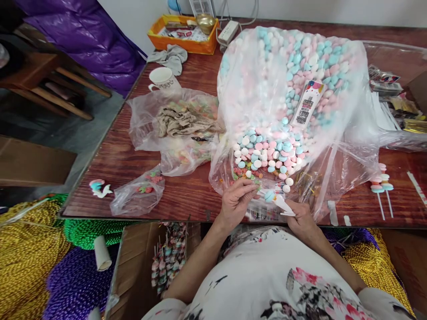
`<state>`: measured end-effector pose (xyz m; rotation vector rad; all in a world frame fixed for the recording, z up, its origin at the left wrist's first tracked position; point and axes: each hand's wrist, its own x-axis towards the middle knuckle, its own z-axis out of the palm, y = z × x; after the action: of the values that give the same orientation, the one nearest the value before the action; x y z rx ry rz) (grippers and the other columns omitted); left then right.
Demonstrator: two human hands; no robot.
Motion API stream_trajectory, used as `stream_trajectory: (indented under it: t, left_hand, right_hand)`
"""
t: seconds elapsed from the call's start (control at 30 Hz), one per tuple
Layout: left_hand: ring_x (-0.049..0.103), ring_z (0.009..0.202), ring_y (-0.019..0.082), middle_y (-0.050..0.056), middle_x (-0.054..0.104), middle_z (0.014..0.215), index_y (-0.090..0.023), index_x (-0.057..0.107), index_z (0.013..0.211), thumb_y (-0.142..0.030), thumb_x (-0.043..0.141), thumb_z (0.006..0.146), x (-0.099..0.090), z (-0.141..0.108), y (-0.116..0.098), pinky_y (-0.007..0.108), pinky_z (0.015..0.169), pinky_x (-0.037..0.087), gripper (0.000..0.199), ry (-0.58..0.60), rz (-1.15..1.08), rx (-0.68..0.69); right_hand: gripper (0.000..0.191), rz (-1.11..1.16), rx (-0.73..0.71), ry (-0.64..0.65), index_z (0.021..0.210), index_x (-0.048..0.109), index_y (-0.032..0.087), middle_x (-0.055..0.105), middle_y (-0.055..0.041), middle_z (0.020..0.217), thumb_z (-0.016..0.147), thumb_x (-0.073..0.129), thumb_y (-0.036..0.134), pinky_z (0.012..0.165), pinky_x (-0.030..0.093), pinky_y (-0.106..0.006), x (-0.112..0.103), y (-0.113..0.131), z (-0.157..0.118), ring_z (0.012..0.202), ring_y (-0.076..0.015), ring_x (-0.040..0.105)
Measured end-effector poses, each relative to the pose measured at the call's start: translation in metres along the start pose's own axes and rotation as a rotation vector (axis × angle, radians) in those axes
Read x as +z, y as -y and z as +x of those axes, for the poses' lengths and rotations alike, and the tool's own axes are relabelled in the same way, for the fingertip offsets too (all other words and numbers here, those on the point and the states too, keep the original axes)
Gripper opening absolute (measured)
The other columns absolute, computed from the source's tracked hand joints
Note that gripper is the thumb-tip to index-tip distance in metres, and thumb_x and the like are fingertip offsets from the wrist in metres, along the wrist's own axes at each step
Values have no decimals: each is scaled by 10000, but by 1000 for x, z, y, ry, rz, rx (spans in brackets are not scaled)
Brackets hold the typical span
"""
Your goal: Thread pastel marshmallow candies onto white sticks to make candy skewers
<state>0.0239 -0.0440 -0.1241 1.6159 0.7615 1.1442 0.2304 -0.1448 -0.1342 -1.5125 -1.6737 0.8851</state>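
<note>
My left hand [236, 200] is pinched closed on a small green candy [258, 188] at the table's front edge. Close by on the right, my right hand [300, 215] is closed round white sticks [283, 206]. A blue candy [269, 195] and an orange piece sit at the sticks' upper end, between the two hands. Just beyond them, pink, white and blue candies [263, 149] spill from the mouth of a large clear bag [253, 80]. Small red and green gummies [242, 172] lie in front of that pile. A printed label strip [307, 104] rests on the bag.
On the left are a bag under a crumpled cloth [180, 122], a mug [163, 79] and a small gummy bag [138, 195]. An orange tray [183, 43] stands at the back. Two candy skewers [382, 189] lie right. Wrapped sticks fill a box [133, 262] below.
</note>
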Motion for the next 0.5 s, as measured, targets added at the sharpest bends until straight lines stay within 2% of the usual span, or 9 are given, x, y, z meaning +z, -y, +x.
stream_trajectory:
  t: [0.17,0.23,0.37,0.5]
  left_hand:
    - [682,901,169,77,708,968,-207,734,986,-119,606,889,-1,2,-9,340,809,598,184,42,400,243]
    - [687,896,176,78,724,948,-203,732,963,-106,598,886,1,2,-9,359,835,583,183,39,493,289]
    - [702,878,170,63,738,929,-206,721,972,-79,628,859,5,0,-5,338,819,582,193,-30,421,311]
    - [714,935,184,61,755,1003,-222,721,1016,-60,658,833,6,-3,-5,359,872,578,253,-47,344,324]
  right_hand:
    - [352,-103,-16,2,858,643,201,669,-3,719,697,415,-13,611,402,-242,2,-3,-2,599,-146,558]
    - [349,-97,-24,4,861,646,201,672,-6,721,706,417,-11,607,403,-242,4,-4,-3,601,-147,567]
    - [268,-13,-40,0,765,611,206,658,0,701,761,422,15,583,405,-235,7,-4,-5,569,-134,553]
    - [253,-43,-32,-22,770,610,206,643,1,675,767,430,28,564,391,-237,9,-4,-3,545,-133,534]
